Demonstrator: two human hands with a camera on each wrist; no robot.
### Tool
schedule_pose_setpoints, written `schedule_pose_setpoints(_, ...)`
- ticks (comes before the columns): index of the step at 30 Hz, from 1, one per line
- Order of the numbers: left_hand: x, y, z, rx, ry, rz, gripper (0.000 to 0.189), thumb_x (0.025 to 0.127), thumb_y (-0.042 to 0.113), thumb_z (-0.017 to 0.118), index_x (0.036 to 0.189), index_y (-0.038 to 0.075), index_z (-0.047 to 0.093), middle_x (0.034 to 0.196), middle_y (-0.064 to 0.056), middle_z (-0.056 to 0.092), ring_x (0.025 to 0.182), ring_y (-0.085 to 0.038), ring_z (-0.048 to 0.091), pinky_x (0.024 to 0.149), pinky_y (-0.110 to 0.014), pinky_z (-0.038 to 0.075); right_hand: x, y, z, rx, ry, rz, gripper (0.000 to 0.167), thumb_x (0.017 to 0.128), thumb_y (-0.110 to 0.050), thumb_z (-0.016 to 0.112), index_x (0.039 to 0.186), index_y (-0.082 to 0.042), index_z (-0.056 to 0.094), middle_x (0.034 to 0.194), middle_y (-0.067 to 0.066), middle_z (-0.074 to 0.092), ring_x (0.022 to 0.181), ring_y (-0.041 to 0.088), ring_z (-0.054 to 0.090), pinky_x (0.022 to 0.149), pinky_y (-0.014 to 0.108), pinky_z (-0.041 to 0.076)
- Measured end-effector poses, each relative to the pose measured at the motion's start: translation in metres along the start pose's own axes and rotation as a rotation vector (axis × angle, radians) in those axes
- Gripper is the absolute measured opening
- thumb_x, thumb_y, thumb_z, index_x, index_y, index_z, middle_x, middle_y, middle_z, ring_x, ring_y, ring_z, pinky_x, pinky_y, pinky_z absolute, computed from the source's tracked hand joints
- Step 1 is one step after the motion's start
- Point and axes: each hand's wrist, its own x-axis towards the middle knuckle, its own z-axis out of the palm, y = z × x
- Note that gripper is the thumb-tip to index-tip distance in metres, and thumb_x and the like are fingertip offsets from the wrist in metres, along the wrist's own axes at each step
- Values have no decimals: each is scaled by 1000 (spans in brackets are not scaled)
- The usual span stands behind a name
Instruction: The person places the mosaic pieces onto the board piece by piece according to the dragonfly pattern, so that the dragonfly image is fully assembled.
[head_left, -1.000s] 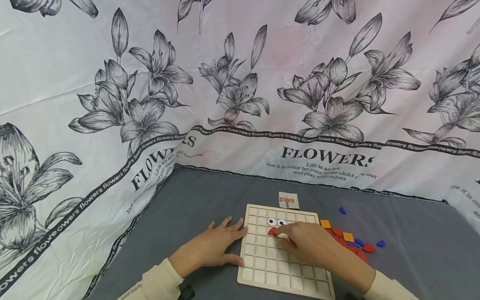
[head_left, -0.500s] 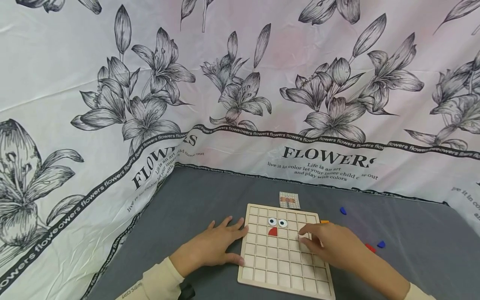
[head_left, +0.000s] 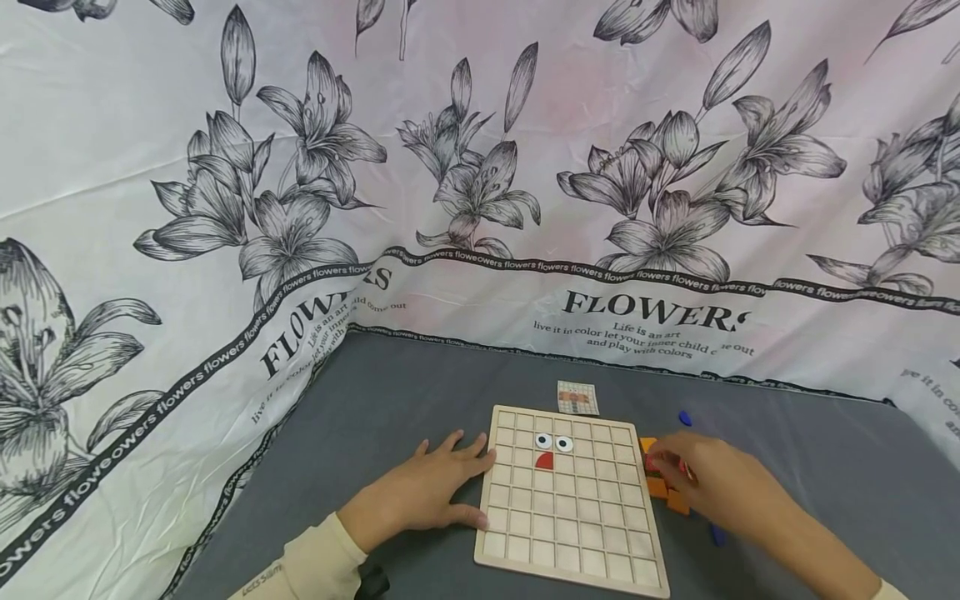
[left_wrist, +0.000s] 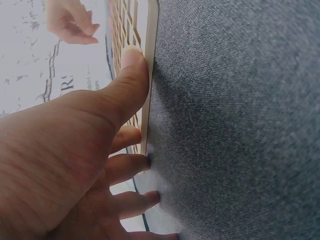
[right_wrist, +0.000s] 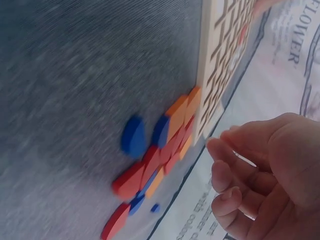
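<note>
A square wooden grid board (head_left: 567, 528) lies on the grey cloth, with two round eye pieces (head_left: 542, 441) and a red quarter-round piece (head_left: 544, 462) in its upper cells. Spread along the board's left edge is my left hand (head_left: 416, 492); its thumb rests on the rim in the left wrist view. Just right of the board, my right hand (head_left: 723, 479) hovers over loose pieces, among them orange squares (head_left: 678, 501). The right wrist view shows its fingers loosely bent with nothing between them, above red pieces (right_wrist: 130, 180) and a blue piece (right_wrist: 133, 137).
A small printed pattern card (head_left: 576, 398) lies beyond the board's top edge. One blue piece (head_left: 685, 417) sits apart behind the pile, another blue piece (head_left: 717, 534) nearer. White flower-printed fabric (head_left: 465, 308) borders the cloth at the back and left.
My right hand has left the red piece on the board and moved right, over the loose pieces. Some of those pieces now lie differently. My left hand has stayed at the board's edge.
</note>
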Motion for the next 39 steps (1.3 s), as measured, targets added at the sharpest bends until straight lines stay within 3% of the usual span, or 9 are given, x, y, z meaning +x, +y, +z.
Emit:
schedule_pose_setpoints(7,0,-2,0,1,2,-4,89,91,62,72,165,25,41,173,-6,30,160,-41,22,116,-75,27,-8,13,0,-80,55,19,16,95,-22,82,111,-26,78,103,-11,73,71,0,54,50,25,41)
schedule_pose_setpoints(11,-2,-1,0,-2,-3,-6,88,92,61,72,166,25,40,173,-6,30,160,-41,22,116,-76,27,-9,19,2,-113,68,24,12,96,-26,81,108,-28,79,102,-12,72,78,2,60,55,27,46)
schedule_pose_setpoints(18,-2,1,-2,2,0,4,87,93,59,72,166,23,40,173,-7,30,160,-42,23,116,-76,28,-15,34,-3,-126,24,25,25,92,-9,82,110,-27,79,102,-12,71,75,0,58,54,25,45)
schedule_pose_setpoints(23,1,1,-1,11,1,3,88,92,60,72,166,24,40,173,-6,30,160,-41,23,116,-76,28,-22,44,-10,-115,-18,75,25,93,-7,80,113,-23,78,109,-6,73,74,0,54,53,25,44)
schedule_pose_setpoints(28,1,2,-1,9,-6,-4,88,92,61,71,166,25,39,173,-5,29,160,-40,22,117,-75,27,-28,56,-14,-115,-44,118,21,95,-10,79,113,-20,78,104,-7,70,72,-1,56,53,26,45)
schedule_pose_setpoints(39,0,1,-1,0,-6,-3,88,92,61,71,166,25,40,173,-5,29,160,-40,21,117,-75,27,-42,76,-9,-158,-34,123,20,89,-28,87,104,-18,79,101,-6,69,90,23,72,66,50,58)
